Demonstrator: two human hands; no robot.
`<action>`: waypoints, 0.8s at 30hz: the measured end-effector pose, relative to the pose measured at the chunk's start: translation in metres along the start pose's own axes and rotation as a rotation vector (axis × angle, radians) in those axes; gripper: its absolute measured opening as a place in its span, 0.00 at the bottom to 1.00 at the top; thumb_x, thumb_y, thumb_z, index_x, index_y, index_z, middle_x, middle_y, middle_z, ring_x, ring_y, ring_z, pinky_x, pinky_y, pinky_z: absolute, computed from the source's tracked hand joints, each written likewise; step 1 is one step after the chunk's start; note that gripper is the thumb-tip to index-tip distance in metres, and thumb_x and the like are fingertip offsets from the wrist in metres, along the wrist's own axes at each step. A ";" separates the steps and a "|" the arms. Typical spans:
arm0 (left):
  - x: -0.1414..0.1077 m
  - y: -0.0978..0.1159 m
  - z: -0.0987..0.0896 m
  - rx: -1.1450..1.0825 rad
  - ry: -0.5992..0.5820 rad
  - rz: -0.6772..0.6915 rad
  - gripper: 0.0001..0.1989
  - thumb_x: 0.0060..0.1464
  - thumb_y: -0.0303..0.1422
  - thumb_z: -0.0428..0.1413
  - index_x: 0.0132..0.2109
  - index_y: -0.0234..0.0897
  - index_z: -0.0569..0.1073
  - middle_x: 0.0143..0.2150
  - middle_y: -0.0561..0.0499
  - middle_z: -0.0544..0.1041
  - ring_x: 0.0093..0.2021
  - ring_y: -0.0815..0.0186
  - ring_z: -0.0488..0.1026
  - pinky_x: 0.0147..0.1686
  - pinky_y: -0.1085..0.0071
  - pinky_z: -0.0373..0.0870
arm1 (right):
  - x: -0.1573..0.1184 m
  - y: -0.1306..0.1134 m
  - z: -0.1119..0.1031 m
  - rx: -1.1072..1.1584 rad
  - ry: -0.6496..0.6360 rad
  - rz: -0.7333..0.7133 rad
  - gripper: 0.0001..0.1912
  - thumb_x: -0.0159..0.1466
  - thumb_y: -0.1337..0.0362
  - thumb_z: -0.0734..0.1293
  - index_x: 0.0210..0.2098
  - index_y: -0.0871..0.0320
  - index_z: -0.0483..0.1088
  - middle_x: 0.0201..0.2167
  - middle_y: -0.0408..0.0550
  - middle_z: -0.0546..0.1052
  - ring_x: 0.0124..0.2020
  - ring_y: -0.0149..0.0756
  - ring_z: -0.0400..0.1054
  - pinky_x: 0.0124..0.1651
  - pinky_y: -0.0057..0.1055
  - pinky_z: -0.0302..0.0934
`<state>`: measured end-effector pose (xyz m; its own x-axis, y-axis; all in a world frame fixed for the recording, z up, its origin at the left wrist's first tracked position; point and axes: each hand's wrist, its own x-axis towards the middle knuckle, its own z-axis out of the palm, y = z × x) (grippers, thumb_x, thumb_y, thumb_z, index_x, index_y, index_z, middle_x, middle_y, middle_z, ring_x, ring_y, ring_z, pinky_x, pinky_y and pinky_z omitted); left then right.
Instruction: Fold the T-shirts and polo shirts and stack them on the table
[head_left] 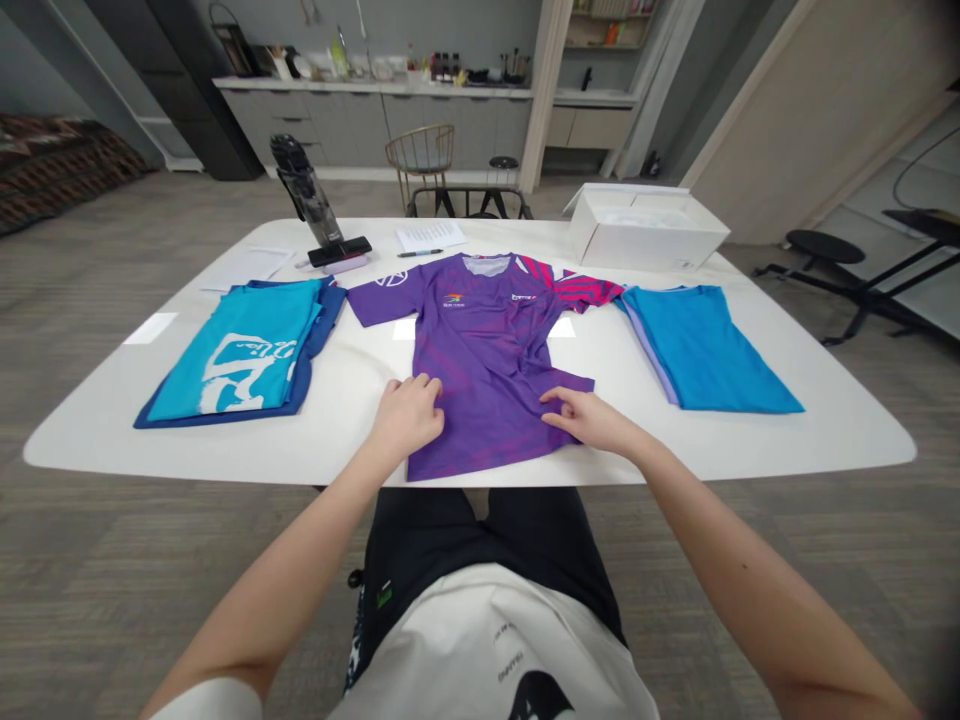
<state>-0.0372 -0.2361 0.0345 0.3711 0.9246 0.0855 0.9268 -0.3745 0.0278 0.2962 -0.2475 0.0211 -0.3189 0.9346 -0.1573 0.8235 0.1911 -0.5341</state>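
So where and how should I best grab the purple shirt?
Probably pinch the two ends of its hem, coming from your own side. The purple shirt lies spread out, its collar away from you and the hem close to the near edge of the table.

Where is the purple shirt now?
In the head view, the purple shirt lies centrally on the white table, its lower part between the left hand and right hand.

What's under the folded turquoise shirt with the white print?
A dark blue garment shows past its edges. The turquoise shirt covers the rest, so anything else beneath can't be seen.
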 end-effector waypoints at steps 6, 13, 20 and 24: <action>-0.015 0.040 0.012 -0.041 -0.016 0.173 0.11 0.68 0.36 0.47 0.50 0.41 0.71 0.49 0.43 0.76 0.50 0.54 0.72 0.47 0.59 0.68 | -0.007 0.007 0.016 -0.117 0.219 -0.107 0.16 0.75 0.59 0.56 0.50 0.56 0.74 0.47 0.54 0.78 0.51 0.45 0.72 0.56 0.39 0.63; -0.033 0.018 0.020 0.006 -0.074 0.138 0.12 0.70 0.40 0.47 0.46 0.39 0.72 0.44 0.42 0.77 0.46 0.53 0.74 0.44 0.59 0.67 | -0.037 0.018 0.010 -0.411 0.099 0.192 0.16 0.74 0.55 0.58 0.53 0.57 0.70 0.42 0.57 0.80 0.41 0.49 0.77 0.43 0.39 0.65; -0.034 0.018 0.019 -0.029 -0.028 0.129 0.14 0.71 0.40 0.45 0.47 0.39 0.72 0.47 0.42 0.75 0.48 0.53 0.73 0.45 0.60 0.67 | -0.036 0.003 0.003 -0.464 0.110 0.067 0.12 0.72 0.57 0.61 0.45 0.53 0.75 0.42 0.54 0.78 0.44 0.47 0.75 0.43 0.38 0.66; -0.032 0.020 0.025 -0.068 -0.051 0.149 0.14 0.70 0.41 0.47 0.51 0.40 0.72 0.49 0.41 0.74 0.51 0.53 0.70 0.50 0.58 0.67 | -0.035 0.004 0.017 -0.377 0.155 -0.091 0.15 0.72 0.57 0.63 0.54 0.51 0.72 0.50 0.53 0.74 0.51 0.46 0.71 0.51 0.39 0.66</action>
<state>-0.0296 -0.2715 0.0071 0.5081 0.8602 0.0428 0.8560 -0.5098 0.0860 0.3026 -0.2846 0.0102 -0.3478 0.9374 0.0186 0.9185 0.3446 -0.1938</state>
